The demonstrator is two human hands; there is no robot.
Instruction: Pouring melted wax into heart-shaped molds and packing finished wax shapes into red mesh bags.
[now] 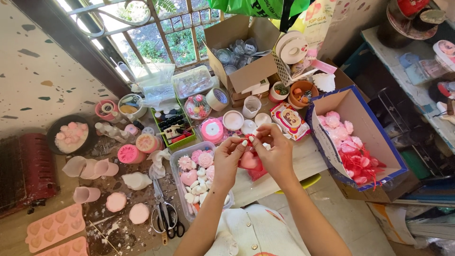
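— Where are the hands just now?

— Centre of the frame, raised over the near edge of the worktop [303, 161]. The left hand [228, 159] and right hand [277, 152] are drawn close together, fingertips pinching a small red tie or ribbon at the top of a clear little bag holding a pink heart-shaped soap [249, 161]. Whether the tie is knotted I cannot tell.

— What might go wrong?

— The bag hangs from that pinch alone, so a loosened grip could drop the heart, I'd judge, into the clear tub of soap flowers [196, 173] just below and to the left, or off the worktop's edge. Tugging the ribbon hard could tear the thin film. The scissors [166, 215] lie at lower centre-left, near the left forearm — an elbow could knock them.

— And the packages?

— At right, a blue-edged cardboard box [374, 142], tilted open, holds pink wrapped pieces with red ribbon. At upper centre a plain brown carton [246, 71] stands open with clear wrappers inside. Just above the hands lies a flat pink-and-white printed packet [289, 121]. A green plastic bag [258, 7] hangs at the top edge. A small green tray [173, 128] of little bottles sits left of centre, and pink heart moulds [54, 230] fill the lower left corner.
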